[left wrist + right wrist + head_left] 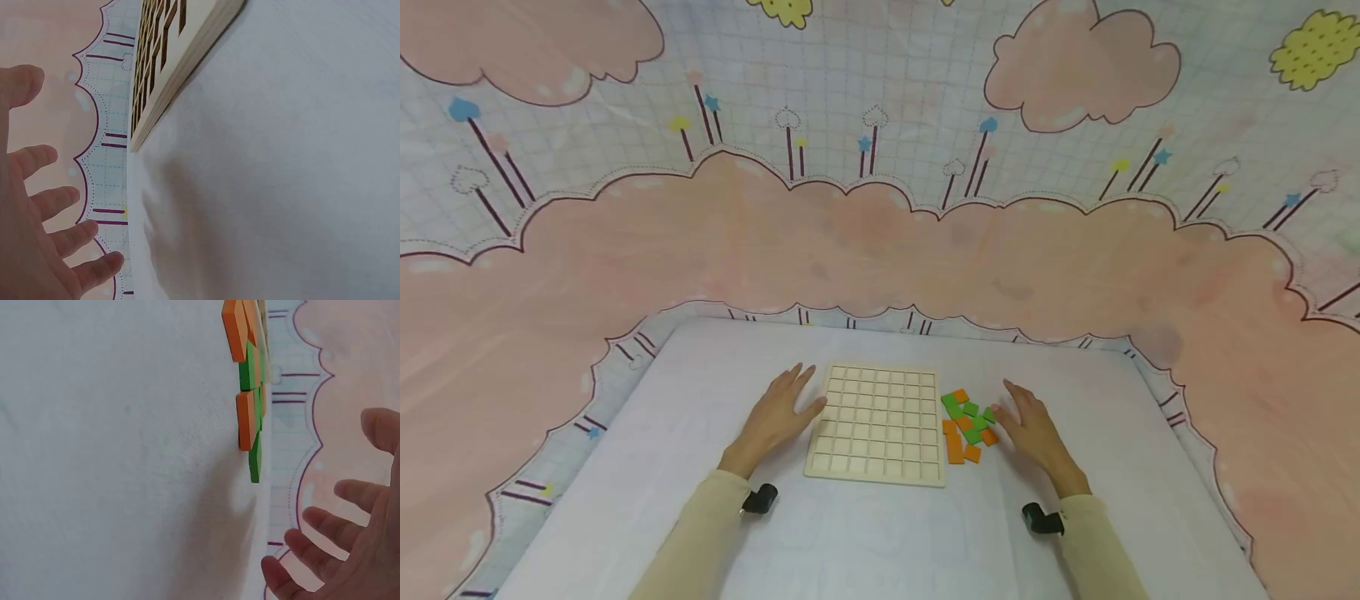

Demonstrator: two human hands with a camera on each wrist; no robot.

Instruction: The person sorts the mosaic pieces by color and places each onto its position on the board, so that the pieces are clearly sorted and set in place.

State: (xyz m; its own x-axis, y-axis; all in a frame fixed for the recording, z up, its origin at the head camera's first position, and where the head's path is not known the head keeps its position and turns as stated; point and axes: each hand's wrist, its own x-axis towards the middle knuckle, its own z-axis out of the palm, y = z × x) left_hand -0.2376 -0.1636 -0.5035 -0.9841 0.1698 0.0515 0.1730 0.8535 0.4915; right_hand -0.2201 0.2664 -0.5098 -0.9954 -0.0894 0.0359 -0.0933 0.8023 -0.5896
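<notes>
Beside the left edge of the pale grid board (876,427), the left hand (775,418) has its fingers spread and holds nothing; whether its thumb touches the rim, I cannot tell. Across the board, the right hand (1035,431) is also unfolded and without any object, its fingertips near the loose green and orange pieces (979,422). These lie flat just beside the board's right rim, close together, so pinching one could drag its neighbours. They look thin, and a fingertip might slip from them. If the left thumb pushed sideways, the board could perhaps slide on the white tabletop (880,542) and shove the nearest pieces. Further out, the black wrist camera (1043,518) might knock something if the right arm swung inward too low.
</notes>
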